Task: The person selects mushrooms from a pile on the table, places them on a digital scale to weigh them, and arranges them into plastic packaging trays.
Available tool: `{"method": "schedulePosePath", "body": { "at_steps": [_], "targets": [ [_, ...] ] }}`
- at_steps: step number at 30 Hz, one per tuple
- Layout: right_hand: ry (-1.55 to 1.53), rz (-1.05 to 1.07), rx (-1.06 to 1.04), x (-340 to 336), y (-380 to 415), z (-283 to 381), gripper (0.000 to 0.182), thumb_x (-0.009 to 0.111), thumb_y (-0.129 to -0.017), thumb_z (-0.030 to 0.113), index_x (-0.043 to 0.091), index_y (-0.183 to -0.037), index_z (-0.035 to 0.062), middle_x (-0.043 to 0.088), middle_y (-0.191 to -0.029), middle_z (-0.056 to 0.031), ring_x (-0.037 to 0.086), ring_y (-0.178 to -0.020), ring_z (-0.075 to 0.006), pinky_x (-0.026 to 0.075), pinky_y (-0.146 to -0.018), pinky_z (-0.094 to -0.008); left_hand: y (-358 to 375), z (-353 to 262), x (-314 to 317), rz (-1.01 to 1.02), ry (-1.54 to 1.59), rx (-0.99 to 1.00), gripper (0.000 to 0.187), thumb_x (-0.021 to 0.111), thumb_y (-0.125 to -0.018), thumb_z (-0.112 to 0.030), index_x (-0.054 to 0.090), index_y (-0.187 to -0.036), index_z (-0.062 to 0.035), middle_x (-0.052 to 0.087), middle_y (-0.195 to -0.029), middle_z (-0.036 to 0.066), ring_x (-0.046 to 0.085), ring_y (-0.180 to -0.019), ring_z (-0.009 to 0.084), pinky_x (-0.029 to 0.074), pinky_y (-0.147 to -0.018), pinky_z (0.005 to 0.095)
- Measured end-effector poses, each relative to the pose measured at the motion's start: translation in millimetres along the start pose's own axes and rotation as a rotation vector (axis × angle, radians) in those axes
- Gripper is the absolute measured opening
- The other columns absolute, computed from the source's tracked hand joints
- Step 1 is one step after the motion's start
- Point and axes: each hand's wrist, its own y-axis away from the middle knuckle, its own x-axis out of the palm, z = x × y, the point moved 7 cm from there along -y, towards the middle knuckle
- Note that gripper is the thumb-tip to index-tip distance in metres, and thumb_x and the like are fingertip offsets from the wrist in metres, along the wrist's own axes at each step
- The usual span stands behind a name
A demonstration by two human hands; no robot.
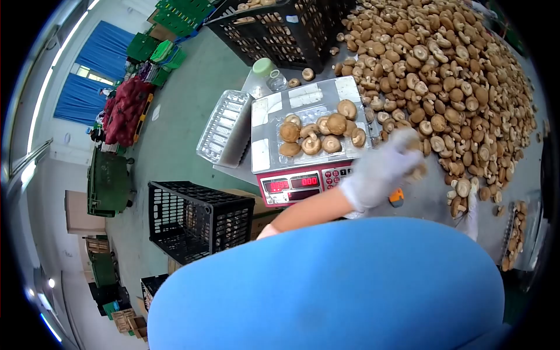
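My left hand (384,168), in a white glove and blurred by motion, is just right of the scale with its fingers closed around shiitake mushrooms (419,171). At the pile's near edge, my gloved right hand (471,217) is partly hidden behind my blue clothing. Its fingers curl beside a pale-stemmed shiitake (462,186) and appear to hold it. A clear plastic tray (315,112) with several shiitakes lies on the digital scale (265,175), whose red display is lit. The large shiitake pile (443,87) spreads across the table to the right.
Stacked clear trays (224,128) stand left of the scale, near a green-lidded jar (263,67). A black crate (274,35) of mushrooms is behind; another black crate (201,219) sits lower left. An orange-and-black tool (396,197) lies near my left wrist. A filled tray (514,236) is far right.
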Motion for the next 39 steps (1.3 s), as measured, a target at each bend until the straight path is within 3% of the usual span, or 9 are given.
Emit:
{"method": "schedulePosePath", "body": {
  "at_steps": [5, 11, 16, 20, 22, 25, 27, 35, 39],
  "targets": [
    [0.025, 0.006, -0.018, 19, -11, 0, 0.041, 0.050, -0.109, 0.035, 0.060, -0.126, -0.0008, 0.071, -0.107, -0.0113, 0.069, -0.083, -0.0167, 0.057, -0.069, -0.0263, 26, 57, -112, -0.051, -0.451, -0.351, 0.035, 0.084, -0.074, -0.022, 0.068, -0.105, -0.0140, 0.062, -0.121, 0.009, 0.070, -0.089, 0.0274, 0.058, -0.072, 0.0376],
    [0.101, 0.068, -0.002, 54, -20, 2, 0.042, 0.052, -0.108, 0.036, 0.062, -0.124, -0.0011, 0.071, -0.107, -0.0111, 0.070, -0.085, -0.0173, 0.058, -0.072, -0.0265, 39, 116, -89, 0.253, -0.740, -0.480, 0.065, 0.080, -0.080, -0.041, 0.059, -0.137, -0.0188, 0.062, -0.123, 0.011, 0.070, -0.094, 0.0307, 0.057, -0.076, 0.0414],
    [0.178, -0.120, -0.049, 38, 9, 19, 0.044, 0.056, -0.105, 0.040, 0.063, -0.120, -0.0006, 0.071, -0.102, -0.0106, 0.070, -0.084, -0.0182, 0.057, -0.072, -0.0275, 33, 104, -112, 0.286, -0.406, -0.603, 0.095, 0.088, -0.068, -0.054, 0.050, -0.147, -0.0173, 0.059, -0.129, 0.020, 0.067, -0.111, 0.0353, 0.054, -0.096, 0.0422],
    [0.582, 0.073, 0.097, -68, 45, 27, 0.039, 0.061, -0.102, 0.035, 0.065, -0.112, -0.0016, 0.071, -0.092, -0.0096, 0.069, -0.081, -0.0167, 0.055, -0.070, -0.0289, 45, 118, -139, 0.064, -0.160, -0.485, 0.084, 0.076, -0.081, -0.060, 0.050, -0.147, -0.0139, 0.056, -0.138, 0.021, 0.064, -0.119, 0.0351, 0.054, -0.096, 0.0417],
    [0.807, 0.184, 0.118, -108, 74, 23, 0.037, 0.063, -0.101, 0.034, 0.066, -0.110, -0.0021, 0.071, -0.089, -0.0090, 0.069, -0.080, -0.0159, 0.055, -0.070, -0.0292, 58, 135, -154, -0.155, 0.255, -0.609, 0.060, 0.069, -0.095, -0.046, 0.055, -0.142, -0.0096, 0.061, -0.123, 0.011, 0.063, -0.101, 0.0187, 0.052, -0.088, 0.0307],
    [0.864, 0.090, 0.525, -147, 121, 14, 0.042, 0.068, -0.096, 0.038, 0.070, -0.106, -0.0020, 0.070, -0.082, -0.0093, 0.067, -0.073, -0.0173, 0.054, -0.067, -0.0322, 66, 146, -180, -0.348, 0.342, -0.675, 0.045, 0.064, -0.101, -0.036, 0.058, -0.137, -0.0087, 0.061, -0.104, -0.001, 0.051, -0.081, 0.0042, 0.046, -0.069, 0.0208],
    [0.975, 0.042, 0.683, -184, 145, -2, 0.041, 0.068, -0.096, 0.038, 0.071, -0.104, -0.0022, 0.069, -0.081, -0.0091, 0.066, -0.072, -0.0176, 0.054, -0.067, -0.0326, 71, 151, -188, -0.410, 0.340, -0.708, 0.039, 0.063, -0.102, -0.036, 0.064, -0.130, -0.0081, 0.060, -0.091, -0.005, 0.047, -0.071, 0.0031, 0.043, -0.064, 0.0206],
    [1.800, -0.005, 1.152, -325, 199, -73, 0.041, 0.071, -0.092, 0.038, 0.073, -0.097, -0.0027, 0.068, -0.075, -0.0087, 0.064, -0.065, -0.0190, 0.052, -0.063, -0.0340, 79, 156, -178, -0.431, 0.440, -0.710, 0.040, 0.067, -0.101, -0.032, 0.063, -0.130, -0.0046, 0.064, -0.099, -0.002, 0.051, -0.078, 0.0045, 0.045, -0.070, 0.0215],
    [1.264, 0.057, 0.941, -226, 165, -46, 0.038, 0.069, -0.092, 0.034, 0.071, -0.097, -0.0038, 0.066, -0.074, -0.0112, 0.061, -0.066, -0.0190, 0.050, -0.064, -0.0353, 87, 151, -184, -0.377, 0.378, -0.658, 0.035, 0.057, -0.096, -0.011, 0.062, -0.129, -0.0033, 0.064, -0.109, 0.002, 0.057, -0.090, 0.0071, 0.048, -0.079, 0.0238]
  ]
}}
